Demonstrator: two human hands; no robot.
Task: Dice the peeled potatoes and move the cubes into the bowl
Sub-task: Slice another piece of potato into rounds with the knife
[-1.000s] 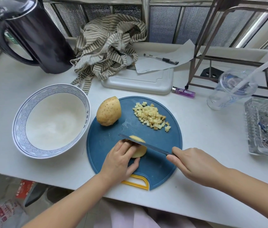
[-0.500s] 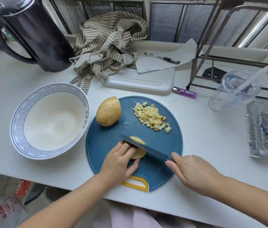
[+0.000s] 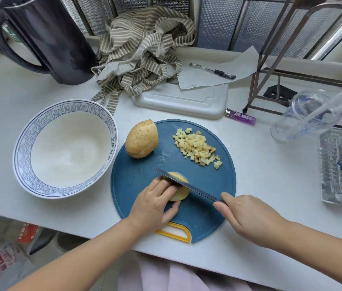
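Bowl sits empty, well left of the grip. Left hand clamps the potato piece so it can't roll. The knife lies across it, beside the knuckles (cubes heaped just beyond), with the right hand clenched round its handle.

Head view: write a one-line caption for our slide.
Left hand steadies a potato piece on the blue board while the right hand holds a knife across it, diced cubes nearby.
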